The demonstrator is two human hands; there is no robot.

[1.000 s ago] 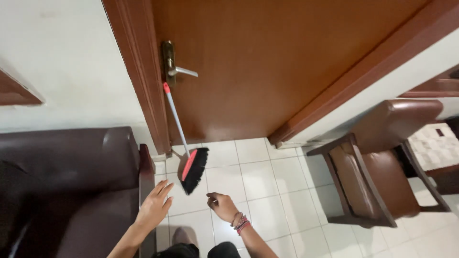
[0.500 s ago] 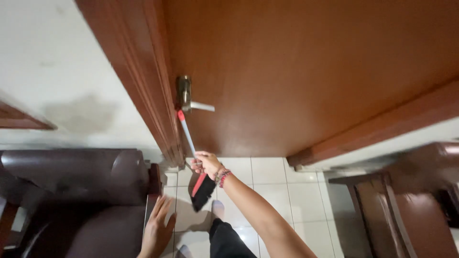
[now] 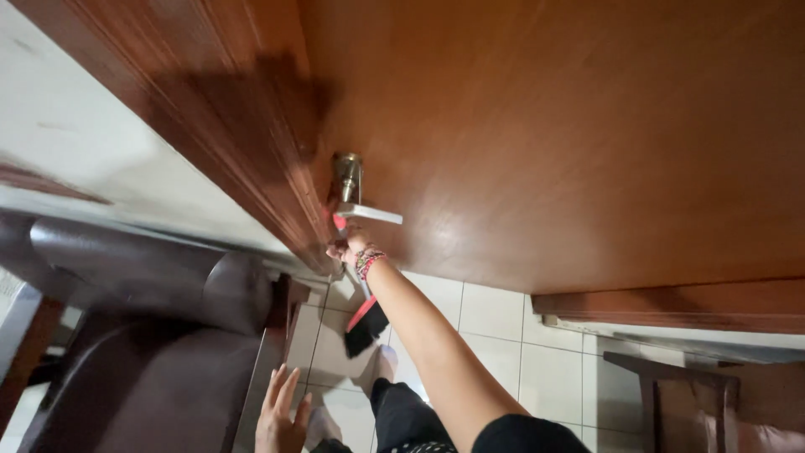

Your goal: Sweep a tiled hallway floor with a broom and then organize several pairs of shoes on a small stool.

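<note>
Right hand point(image 3: 348, 248), beaded bracelets at the wrist, is up at the far side of the scene, fingers curled shut around the top of the thin pale broom handle with a red grip point(image 3: 340, 223), just below the silver lever door handle point(image 3: 366, 211) on the brown wooden door point(image 3: 545, 143).

The broom hangs down from that grip; its black bristle head with a red band point(image 3: 366, 327) sits lower and nearer, over the white tiled floor point(image 3: 495, 335); whether it touches the tiles cannot be told.

Left hand point(image 3: 281, 411) is low and near, fingers spread wide, holding nothing, beside the arm of the dark brown leather sofa point(image 3: 142, 335) at left.

Judgement: broom looks light, with a stiff thin shaft and soft bristles. The top grip lets the head swing; a hold lower on the shaft would steady it. Smooth shaft may slip; the red grip less so.
</note>
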